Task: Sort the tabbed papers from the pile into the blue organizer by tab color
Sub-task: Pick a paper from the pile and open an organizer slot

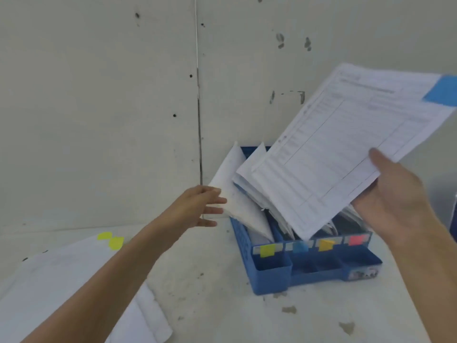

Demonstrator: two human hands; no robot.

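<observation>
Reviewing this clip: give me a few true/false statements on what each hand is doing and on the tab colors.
1. The right hand holds a sheet with a blue tab. True.
2. The left hand is lifting a sheet off the pile. False: the left hand has straight fingers that touch papers standing in the organizer's leftmost slot.
3. The organizer's front labels run yellow, blue, orange, pink from left to right. True.
4. The tabs showing on the pile are red. False: the pile's tabs are yellow.
</observation>
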